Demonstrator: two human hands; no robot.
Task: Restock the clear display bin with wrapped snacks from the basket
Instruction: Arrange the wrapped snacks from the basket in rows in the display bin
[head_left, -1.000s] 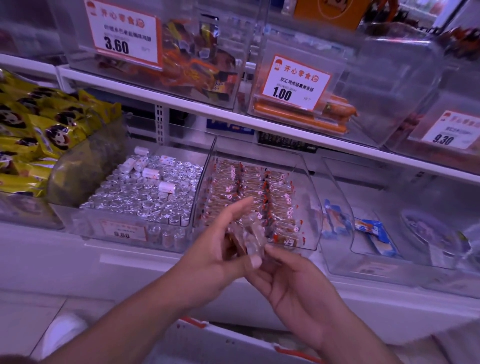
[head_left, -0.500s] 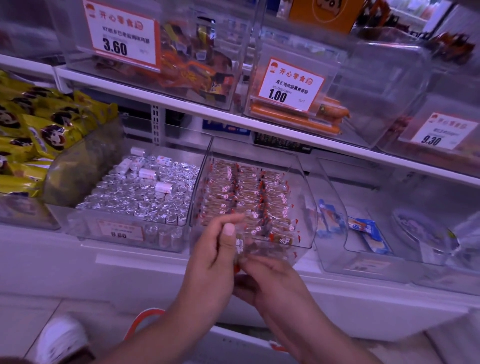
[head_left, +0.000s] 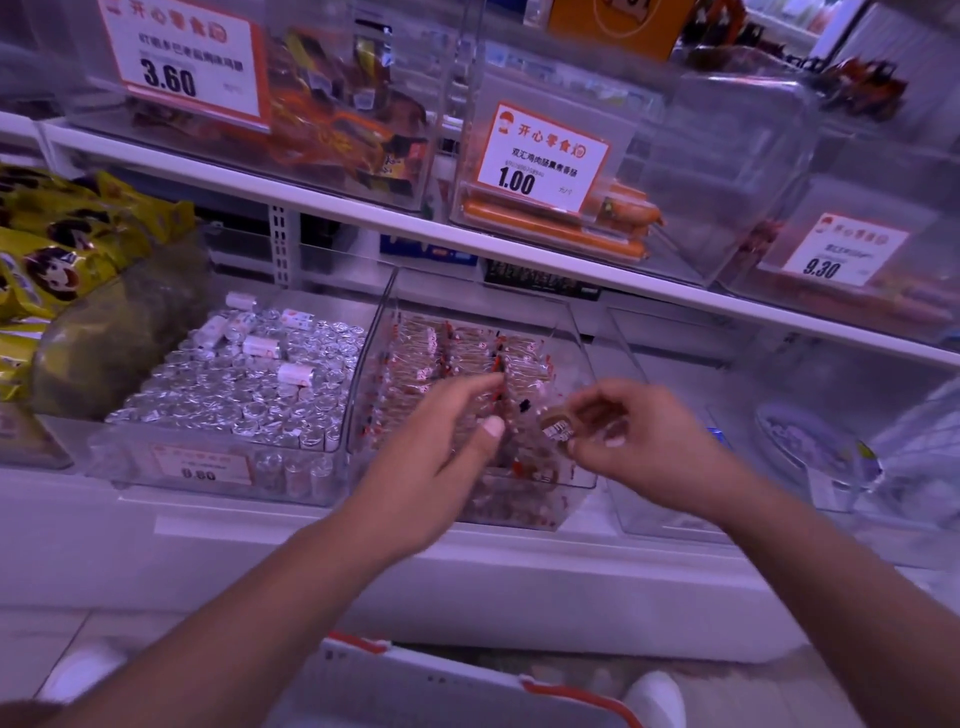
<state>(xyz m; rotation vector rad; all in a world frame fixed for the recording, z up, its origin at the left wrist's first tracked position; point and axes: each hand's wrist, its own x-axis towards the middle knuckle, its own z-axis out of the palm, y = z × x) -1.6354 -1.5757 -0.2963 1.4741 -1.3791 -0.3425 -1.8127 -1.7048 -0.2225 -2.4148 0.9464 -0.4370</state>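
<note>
Head view, looking down at a white store shelf (head_left: 519, 566) with clear plastic bins in a row. The clear display bin with rows of small brown snacks in transparent wrappers (head_left: 571, 332) sits mid-shelf; its rows run front to back and fill most of the floor of the bin. The left hand (head_left: 441, 447) reaches over the bin's front edge, fingers extended down among the wrapped snacks (head_left: 441, 353), thumb forward with the nail showing; the fingertips blur into the wrappers, so I cannot tell whether they pinch a piece or only touch the pile. The right hand (head_left: 639, 441) hovers over the bin's right front corner, fingers curled, pinching 1 small brown wrapped snack with printed lettering (head_left: 558, 430) between thumb and fingertips; that piece is held just above the stock, between the 2 hands. Just left of the display bin stands a clear bin of silver foil-wrapped cylinders (head_left: 234, 395), with a few white rolls lying on top and a price tag reading 9.60 on the front. Further left lie yellow snack bags with a cartoon face (head_left: 57, 260). To the right, another clear bin (head_left: 644, 519) holds little that can be made out. On the upper shelf are bins with orange-bordered price cards reading 3.60 (head_left: 182, 57), 1.00 (head_left: 540, 156) and 9.30 (head_left: 841, 249); long orange sausages (head_left: 550, 228) lie under the 1.00 card. At the bottom edge, the white basket with an orange rim (head_left: 441, 675) sits on the floor between 2 white shoes (head_left: 654, 696).
</note>
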